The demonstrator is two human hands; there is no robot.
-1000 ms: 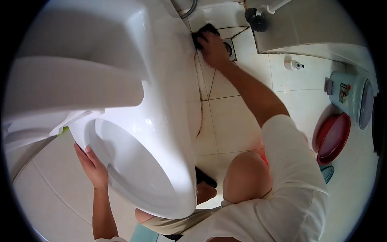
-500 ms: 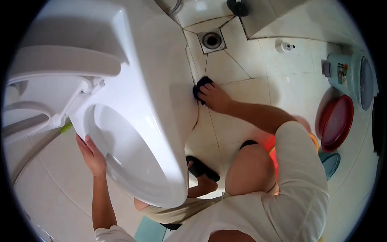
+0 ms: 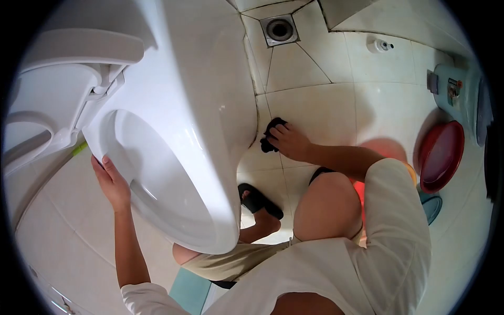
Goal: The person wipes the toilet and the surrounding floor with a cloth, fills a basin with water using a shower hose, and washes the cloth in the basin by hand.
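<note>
Landmark: toilet [image 3: 194,157]. Right hand [image 3: 290,143] grasps a dark cloth [image 3: 272,135] against the tiled floor [image 3: 315,113], beside the toilet's base. Left hand [image 3: 113,184] rests at the bowl's outer rim, its grip not clenched. Floor drain [image 3: 279,30] lies beyond the cloth, near the toilet.

Left forearm [image 3: 130,247] extended, left hand [image 3: 114,185] with thumb visible; right hand [image 3: 290,143] palm-down, fingers bent, elbow bent.

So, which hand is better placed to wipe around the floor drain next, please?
Right hand, probably: it holds the black cloth, nearer the floor drain; the left hand is across the toilet bowl.
</note>
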